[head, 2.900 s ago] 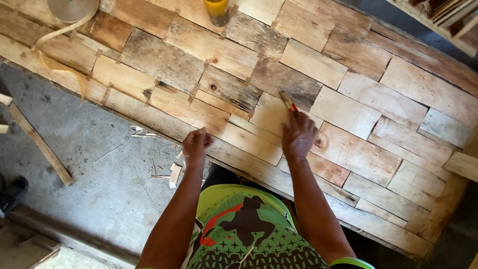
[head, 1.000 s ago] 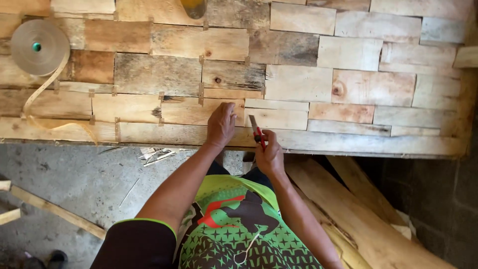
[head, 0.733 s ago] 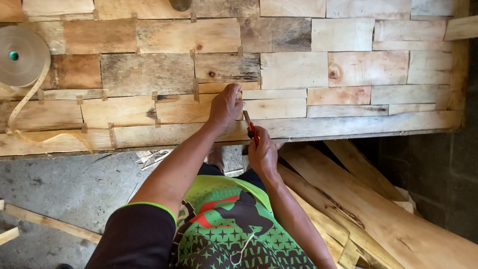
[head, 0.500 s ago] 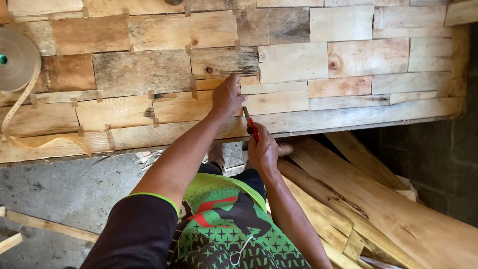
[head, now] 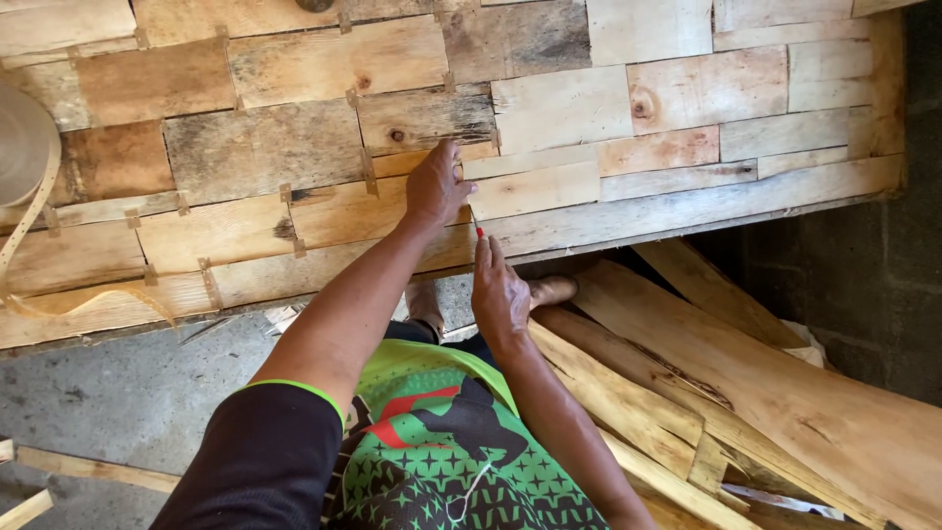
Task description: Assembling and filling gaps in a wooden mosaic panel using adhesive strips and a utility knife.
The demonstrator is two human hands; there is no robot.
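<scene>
Got my left hand (head: pixel 438 185) flat with fingers spread, pinning the veneer sheet (head: pixel 535 189) on the worktop (head: pixel 687 211) so it won't slide, while my right hand (head: pixel 498 291) pinches a red-handled blade (head: pixel 476 226) just below those fingertips, at the seam.

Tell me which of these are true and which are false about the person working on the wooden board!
1. The left hand presses flat on the patchwork wooden panel. True.
2. The right hand holds a big hammer. False: it holds a thin tool with a red handle, its tip at a seam in the panel.
3. Loose planks are piled under the panel's right side. True.
4. The roll of tape lies on the right end of the panel. False: it lies at the left edge, its strip trailing down.
5. The person wears a plain white shirt. False: the shirt is green with a dark pattern.
</scene>
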